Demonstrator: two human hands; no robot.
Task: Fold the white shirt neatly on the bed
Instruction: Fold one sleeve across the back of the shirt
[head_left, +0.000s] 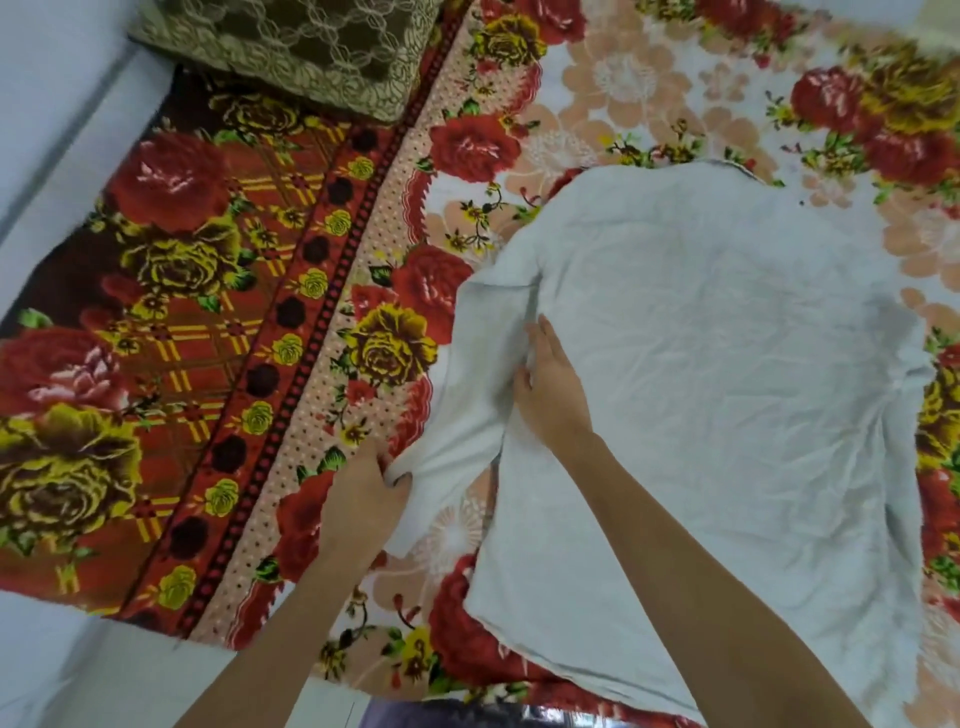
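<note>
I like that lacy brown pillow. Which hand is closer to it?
Left. The left hand grips the shirt sleeve end, on the side of the pillow. The right hand rests on the shirt, farther right of the pillow.

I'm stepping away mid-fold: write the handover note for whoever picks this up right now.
Left hand: pinching the end of the shirt's left sleeve, which lies out to the side.
Right hand: flat on the white shirt near the armpit seam, pinning the body.
Shirt lies spread on the floral blanket; brown lace pillow sits at the far left corner.
Done: shirt laid out flat.
Left: fold this sleeve across the body, fold the other side, then fold the body up.
</note>
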